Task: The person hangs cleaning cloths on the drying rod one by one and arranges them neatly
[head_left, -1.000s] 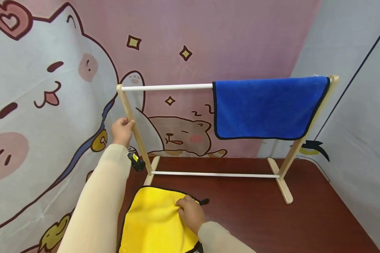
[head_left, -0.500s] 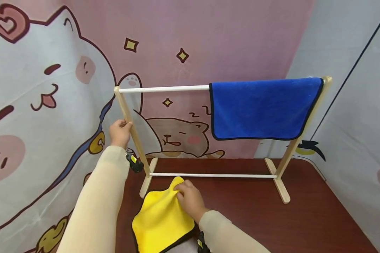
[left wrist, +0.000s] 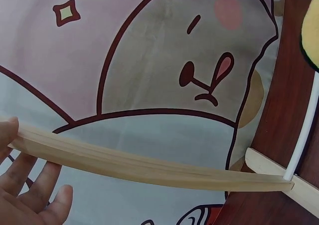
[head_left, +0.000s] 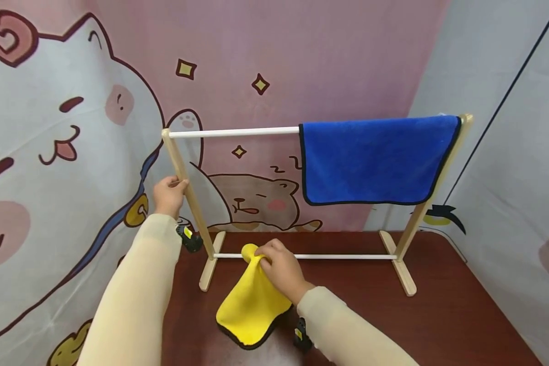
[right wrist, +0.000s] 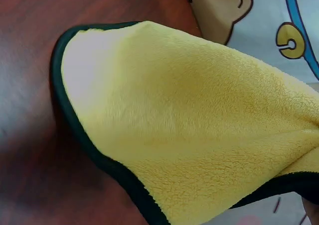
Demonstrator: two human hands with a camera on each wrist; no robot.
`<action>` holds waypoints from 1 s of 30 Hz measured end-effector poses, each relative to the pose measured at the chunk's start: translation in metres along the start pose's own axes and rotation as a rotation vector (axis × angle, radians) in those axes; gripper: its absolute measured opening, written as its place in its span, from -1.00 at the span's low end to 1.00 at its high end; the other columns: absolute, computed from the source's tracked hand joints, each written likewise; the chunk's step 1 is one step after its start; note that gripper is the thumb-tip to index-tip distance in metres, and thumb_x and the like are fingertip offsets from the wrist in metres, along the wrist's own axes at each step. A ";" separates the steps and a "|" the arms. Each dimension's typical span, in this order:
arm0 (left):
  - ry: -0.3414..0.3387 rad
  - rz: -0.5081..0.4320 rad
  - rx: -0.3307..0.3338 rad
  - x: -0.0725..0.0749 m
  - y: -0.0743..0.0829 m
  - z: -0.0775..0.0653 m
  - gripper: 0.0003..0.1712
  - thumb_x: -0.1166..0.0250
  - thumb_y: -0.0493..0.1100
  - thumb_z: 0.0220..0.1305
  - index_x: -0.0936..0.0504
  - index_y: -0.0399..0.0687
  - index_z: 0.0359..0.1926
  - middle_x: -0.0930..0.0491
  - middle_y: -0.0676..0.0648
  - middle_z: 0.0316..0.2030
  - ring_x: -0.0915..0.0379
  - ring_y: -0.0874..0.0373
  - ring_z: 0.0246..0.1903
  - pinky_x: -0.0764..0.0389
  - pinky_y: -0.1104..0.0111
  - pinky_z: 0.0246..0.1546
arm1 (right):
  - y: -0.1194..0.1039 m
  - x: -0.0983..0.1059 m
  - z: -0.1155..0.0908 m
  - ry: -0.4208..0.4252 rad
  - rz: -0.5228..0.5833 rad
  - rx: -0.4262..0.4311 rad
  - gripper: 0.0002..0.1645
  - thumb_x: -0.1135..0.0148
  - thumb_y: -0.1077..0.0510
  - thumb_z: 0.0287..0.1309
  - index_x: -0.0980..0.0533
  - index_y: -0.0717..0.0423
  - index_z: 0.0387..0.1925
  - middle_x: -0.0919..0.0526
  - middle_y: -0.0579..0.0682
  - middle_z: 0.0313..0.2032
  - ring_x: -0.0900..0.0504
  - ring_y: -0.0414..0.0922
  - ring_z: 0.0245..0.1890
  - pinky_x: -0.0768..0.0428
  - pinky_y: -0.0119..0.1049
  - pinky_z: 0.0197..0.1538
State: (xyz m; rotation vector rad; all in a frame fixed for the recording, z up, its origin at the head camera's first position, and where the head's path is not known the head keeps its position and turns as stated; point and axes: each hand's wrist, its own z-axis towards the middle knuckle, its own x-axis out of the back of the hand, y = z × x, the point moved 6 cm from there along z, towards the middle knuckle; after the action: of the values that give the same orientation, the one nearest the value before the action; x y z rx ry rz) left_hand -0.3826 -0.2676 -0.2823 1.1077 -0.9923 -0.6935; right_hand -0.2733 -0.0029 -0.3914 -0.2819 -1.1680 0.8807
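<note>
In the head view my left hand (head_left: 169,197) grips the left wooden post (head_left: 189,195) of a drying rack, thumb and fingers on either side of it. The left wrist view shows the same post (left wrist: 149,165) held near its left end by the fingers (left wrist: 42,185). My right hand (head_left: 281,269) pinches a yellow towel (head_left: 253,307) with dark edging, lifted off the table and hanging down from the fingers. In the right wrist view the yellow towel (right wrist: 189,105) spreads across most of the picture, and the pinching fingers are mostly out of frame.
A blue towel (head_left: 375,162) with black edging hangs over the right part of the rack's white top bar (head_left: 233,133). A lower white bar (head_left: 347,257) joins the feet on the brown table (head_left: 347,315). A printed cartoon cloth (head_left: 338,61) stands behind.
My right hand has lifted the yellow towel from the table and moved it up toward the rack, so it now hangs bunched. The left hand keeps its grip on the post.
</note>
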 end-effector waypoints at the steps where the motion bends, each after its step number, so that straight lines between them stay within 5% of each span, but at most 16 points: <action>1: 0.001 -0.002 0.000 0.000 0.000 0.000 -0.54 -0.13 -0.14 0.42 -0.45 -0.29 0.24 -0.47 -0.30 0.19 -0.43 -0.10 0.13 -0.44 0.15 0.15 | -0.001 0.004 0.002 0.007 -0.008 0.009 -0.83 -0.20 0.20 0.28 -0.66 -0.05 -0.18 -0.53 -0.14 -0.18 -0.57 -0.19 -0.27 -0.59 -0.34 -0.18; 22: -0.001 0.014 0.004 0.000 -0.005 -0.007 -0.38 -0.10 -0.01 0.43 -0.26 -0.17 0.40 -0.35 -0.26 0.29 -0.32 -0.12 0.25 -0.34 0.09 0.26 | -0.027 0.072 0.038 0.118 -0.026 0.094 -0.82 -0.21 0.30 0.22 -0.67 0.03 -0.23 -0.52 -0.08 -0.22 -0.55 -0.14 -0.26 -0.60 -0.26 -0.16; 30: 0.087 -0.099 0.056 0.004 -0.031 -0.022 -0.32 -0.17 0.00 0.37 -0.24 -0.21 0.38 -0.31 -0.30 0.26 -0.33 -0.14 0.17 -0.39 0.11 0.18 | -0.036 0.094 0.049 0.164 -0.018 0.143 -0.79 -0.17 0.32 0.21 -0.67 0.06 -0.23 -0.53 -0.03 -0.21 -0.54 -0.10 -0.24 -0.59 -0.25 -0.18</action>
State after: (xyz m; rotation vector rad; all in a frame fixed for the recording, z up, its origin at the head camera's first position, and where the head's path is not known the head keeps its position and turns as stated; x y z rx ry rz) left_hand -0.3602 -0.2723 -0.3127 1.2329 -0.8918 -0.6945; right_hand -0.2896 0.0308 -0.2856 -0.2216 -0.9496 0.9033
